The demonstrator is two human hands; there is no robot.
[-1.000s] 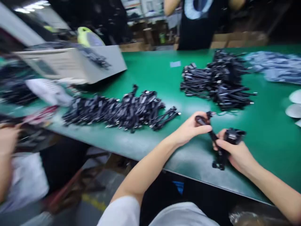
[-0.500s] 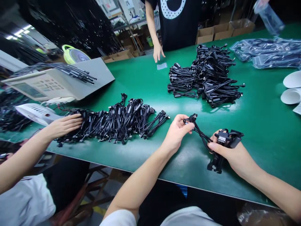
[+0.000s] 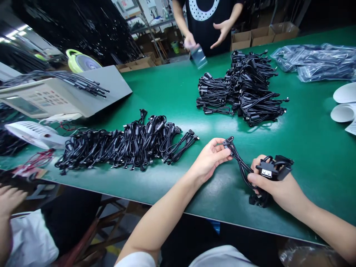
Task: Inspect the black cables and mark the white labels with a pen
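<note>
While the head camera looks down across a green-topped workbench [image 3: 314,155], the person's left hand [image 3: 210,158] pinches the small end connector [image 3: 228,142] of a black cable [image 3: 241,164] between thumb and fingertips. The right hand [image 3: 278,189] is curled closed around the same cable near the table's front edge, right of centre, with a black twin-port connector [image 3: 267,170] showing above the fingers and a bunched loop below them. One cable is thus in hand. Two loose heaps of similar cables [image 3: 125,144] [image 3: 241,87] lie on the table, one along the front edge and one toward the far edge; neither can be counted, as the cables are too tangled. Clear plastic bags of cables [image 3: 314,63] fill the far right corner, their number unclear, and two white rolls [image 3: 345,104] sit at the right edge. A grey keypad machine [image 3: 44,98] at the far left carries one loose bundle of cables [image 3: 58,79]. Across the far edge, a co-worker's right hand [image 3: 190,41] pinches a small clear bag [image 3: 198,56] while the other hand [image 3: 222,33] is spread open. At the lower left corner, a second co-worker's hand [image 3: 9,200] is also spread.
</note>
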